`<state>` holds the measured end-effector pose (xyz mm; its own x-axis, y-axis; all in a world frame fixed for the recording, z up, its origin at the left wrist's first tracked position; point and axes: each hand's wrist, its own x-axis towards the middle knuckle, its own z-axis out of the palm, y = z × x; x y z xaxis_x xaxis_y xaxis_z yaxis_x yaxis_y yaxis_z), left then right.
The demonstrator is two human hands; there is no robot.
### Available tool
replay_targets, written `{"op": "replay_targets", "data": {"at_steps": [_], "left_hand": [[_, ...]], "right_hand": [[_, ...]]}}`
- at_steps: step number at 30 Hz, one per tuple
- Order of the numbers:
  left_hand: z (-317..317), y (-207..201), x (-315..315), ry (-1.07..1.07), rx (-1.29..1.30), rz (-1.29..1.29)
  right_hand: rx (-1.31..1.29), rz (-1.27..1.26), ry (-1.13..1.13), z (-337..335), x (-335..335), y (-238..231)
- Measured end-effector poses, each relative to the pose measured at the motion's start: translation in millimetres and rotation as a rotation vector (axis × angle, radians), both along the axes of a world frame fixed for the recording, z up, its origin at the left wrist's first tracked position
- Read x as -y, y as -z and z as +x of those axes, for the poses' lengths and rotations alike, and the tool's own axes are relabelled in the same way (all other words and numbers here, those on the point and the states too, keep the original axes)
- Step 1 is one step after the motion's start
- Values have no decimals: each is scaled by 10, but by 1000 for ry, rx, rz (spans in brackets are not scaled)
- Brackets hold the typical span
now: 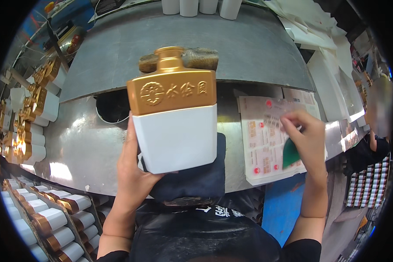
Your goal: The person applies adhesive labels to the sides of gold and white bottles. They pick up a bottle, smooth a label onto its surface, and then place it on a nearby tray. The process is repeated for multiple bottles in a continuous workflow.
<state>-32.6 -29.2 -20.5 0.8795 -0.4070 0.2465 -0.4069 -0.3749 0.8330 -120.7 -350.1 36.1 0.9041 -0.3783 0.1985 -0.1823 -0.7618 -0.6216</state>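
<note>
Above the dull steel counter point(257, 48), left hand point(133, 170) closes its grip on a glossy square bottle point(174, 131), white-bodied, gold-shouldered; at 3 o'clock, right hand point(308, 139) pinches a green scraper point(289, 153) over a label sheet point(260, 144).

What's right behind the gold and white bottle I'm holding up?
Behind the bottle in your left hand: a brown brush beside its neck, a dark cloth at its base, the grey metal bench. The brush's middle is covered.

Fingers of the left hand point(133, 168) behind the bottle point(174, 114); blurred co-worker point(377, 114) at the right rim.
</note>
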Motion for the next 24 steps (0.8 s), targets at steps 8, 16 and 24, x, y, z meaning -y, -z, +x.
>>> {"op": "replay_targets", "data": {"at_steps": [8,16,24], "left_hand": [[-14,-88,32,28,197,-97],[34,-1,-55,45,265,31],[156,-159,16,179,86,-172]], "right_hand": [[-5,939,-271,84,-1014,-595],[-15,311,-195,301,-1275,-89],[167,264,-114,325,-1096,9]]}}
